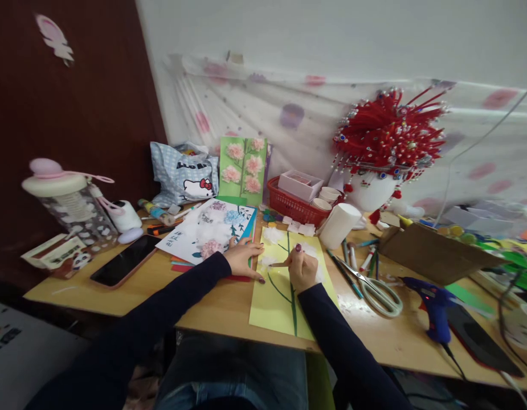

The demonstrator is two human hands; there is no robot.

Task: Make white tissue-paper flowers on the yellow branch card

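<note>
Now grips a stick [281, 264] in the right hand [303, 267], pointing it leftward over yellow paper [267, 313] toward the spread left hand [242, 258].

Left arm [173, 307]: dark-sleeved; we reach it from the lower left up toward centre.
Left hand [241, 259]: we hold it palm down just below centre, fingers pointing right, thumb spread.
Right arm [338, 341]: dark-sleeved; we angle it up and leftward from the lower right.
Right hand [303, 270]: below and right of centre, we curl its fingers into a pinch.
</note>
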